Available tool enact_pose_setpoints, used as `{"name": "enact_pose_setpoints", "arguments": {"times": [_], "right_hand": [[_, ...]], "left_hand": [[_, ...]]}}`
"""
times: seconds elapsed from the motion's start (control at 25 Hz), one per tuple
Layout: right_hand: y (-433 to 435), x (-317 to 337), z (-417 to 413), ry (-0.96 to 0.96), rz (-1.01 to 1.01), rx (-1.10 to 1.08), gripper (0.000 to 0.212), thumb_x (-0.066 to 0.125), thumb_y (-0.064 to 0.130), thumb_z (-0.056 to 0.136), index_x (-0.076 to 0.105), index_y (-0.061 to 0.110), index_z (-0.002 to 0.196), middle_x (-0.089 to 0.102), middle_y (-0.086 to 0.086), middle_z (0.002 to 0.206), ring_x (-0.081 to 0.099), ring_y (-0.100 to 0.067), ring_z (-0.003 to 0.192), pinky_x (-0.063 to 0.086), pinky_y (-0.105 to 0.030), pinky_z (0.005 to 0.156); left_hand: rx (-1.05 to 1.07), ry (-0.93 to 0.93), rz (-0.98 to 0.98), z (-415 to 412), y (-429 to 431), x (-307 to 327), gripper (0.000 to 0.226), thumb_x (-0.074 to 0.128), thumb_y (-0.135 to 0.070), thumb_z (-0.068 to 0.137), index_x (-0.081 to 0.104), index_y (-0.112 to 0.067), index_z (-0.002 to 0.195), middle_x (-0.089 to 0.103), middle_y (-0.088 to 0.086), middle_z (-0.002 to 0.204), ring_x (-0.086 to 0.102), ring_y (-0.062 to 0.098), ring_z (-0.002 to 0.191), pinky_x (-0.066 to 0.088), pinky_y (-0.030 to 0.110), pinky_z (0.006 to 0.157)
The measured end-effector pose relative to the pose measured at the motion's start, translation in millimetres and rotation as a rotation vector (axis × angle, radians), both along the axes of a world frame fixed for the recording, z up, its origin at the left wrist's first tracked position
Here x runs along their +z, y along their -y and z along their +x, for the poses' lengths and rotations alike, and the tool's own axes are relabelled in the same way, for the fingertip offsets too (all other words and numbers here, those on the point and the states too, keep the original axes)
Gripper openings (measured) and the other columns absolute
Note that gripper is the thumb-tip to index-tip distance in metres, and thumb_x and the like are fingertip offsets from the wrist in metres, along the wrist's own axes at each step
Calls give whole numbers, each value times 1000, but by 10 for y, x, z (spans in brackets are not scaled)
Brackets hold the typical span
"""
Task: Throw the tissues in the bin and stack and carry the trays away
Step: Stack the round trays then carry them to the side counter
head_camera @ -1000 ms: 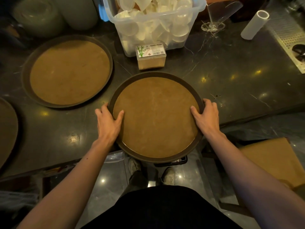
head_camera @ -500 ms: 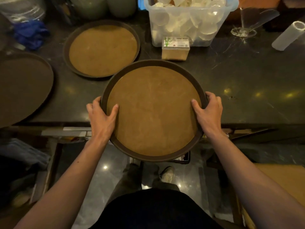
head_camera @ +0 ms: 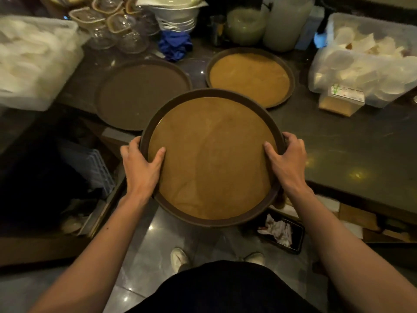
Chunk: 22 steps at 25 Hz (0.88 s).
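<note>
A round brown tray (head_camera: 212,159) with a dark rim is held level in front of me, past the counter's front edge. My left hand (head_camera: 141,167) grips its left rim and my right hand (head_camera: 285,161) grips its right rim, thumbs on the tray's surface. Two more round trays lie flat on the dark counter: a darker one (head_camera: 142,93) to the left and a lighter one (head_camera: 249,75) behind. A small black bin (head_camera: 297,240) with crumpled white tissues (head_camera: 278,231) stands on the floor under the held tray's right side.
A clear tub (head_camera: 352,84) of white cups sits at the right with a small box (head_camera: 340,101) before it. Another white-filled tub (head_camera: 33,62) is at the left. Glasses (head_camera: 117,30), a blue cloth (head_camera: 174,47) and jars line the back. A crate (head_camera: 94,168) sits low left.
The held tray has come off the counter towards me and moved left along it. The view has swung left, bringing the darker tray and the left tub into sight.
</note>
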State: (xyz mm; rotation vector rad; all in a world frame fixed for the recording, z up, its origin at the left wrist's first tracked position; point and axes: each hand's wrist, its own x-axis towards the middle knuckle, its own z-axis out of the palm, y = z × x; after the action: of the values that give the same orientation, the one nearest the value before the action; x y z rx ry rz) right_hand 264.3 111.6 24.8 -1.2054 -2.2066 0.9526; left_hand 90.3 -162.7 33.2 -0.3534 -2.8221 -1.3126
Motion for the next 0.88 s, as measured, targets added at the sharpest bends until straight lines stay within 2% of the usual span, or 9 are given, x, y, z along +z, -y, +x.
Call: {"name": "enact_pose_setpoints", "arguments": {"times": [0.08, 0.2, 0.4, 0.52, 0.68, 0.8, 0.88], "right_hand": [[355, 7, -350, 11, -5, 44, 59, 68, 45, 85, 49, 15, 133, 49, -4, 121, 51, -19, 111, 45, -35, 94], [787, 37, -797, 28, 4, 102, 59, 69, 45, 85, 50, 15, 132, 50, -6, 120, 51, -18, 109, 45, -34, 94], [1172, 82, -1349, 26, 20, 183, 58, 69, 44, 84, 51, 15, 131, 47, 1, 114, 46, -11, 103, 41, -29, 88], [1159, 72, -1598, 28, 31, 205, 58, 70, 43, 84, 51, 14, 131, 47, 1, 113, 46, -12, 103, 39, -28, 87], [941, -11, -1943, 17, 8, 208, 60, 71, 44, 82, 52, 15, 130, 52, -4, 118, 52, -17, 106, 45, -32, 91], [674, -149, -2209, 19, -26, 201, 62, 71, 45, 81, 52, 15, 131, 51, -2, 116, 53, -18, 108, 46, -37, 94], [463, -226, -2433, 22, -43, 220, 62, 72, 44, 80, 52, 14, 130, 47, 0, 113, 51, -18, 108, 44, -35, 93]], "left_hand": [[53, 12, -4, -236, 432, 23, 68, 72, -41, 82, 44, -10, 137, 45, 15, 128, 39, 10, 106, 33, 22, 95], [127, 34, 7, -495, 961, 39, 70, 73, -40, 81, 44, -10, 137, 44, 15, 128, 47, 24, 115, 37, 31, 101], [206, 44, 34, -865, 1438, 0, 69, 74, -41, 80, 46, -13, 136, 45, 13, 126, 51, 25, 111, 36, 26, 93], [239, 51, 46, -1052, 1468, -39, 69, 75, -42, 79, 46, -14, 136, 45, 11, 125, 49, 21, 106, 38, 28, 92], [253, 50, 37, -1327, 1294, -120, 68, 74, -42, 79, 47, -15, 135, 44, 11, 127, 41, 12, 103, 38, 30, 94], [248, 76, 7, -1588, 1028, -196, 68, 74, -41, 80, 46, -13, 135, 43, 13, 128, 44, 21, 112, 38, 33, 97], [250, 86, -14, -1772, 816, -240, 69, 74, -40, 80, 45, -11, 136, 42, 14, 129, 44, 25, 116, 38, 34, 99]]}}
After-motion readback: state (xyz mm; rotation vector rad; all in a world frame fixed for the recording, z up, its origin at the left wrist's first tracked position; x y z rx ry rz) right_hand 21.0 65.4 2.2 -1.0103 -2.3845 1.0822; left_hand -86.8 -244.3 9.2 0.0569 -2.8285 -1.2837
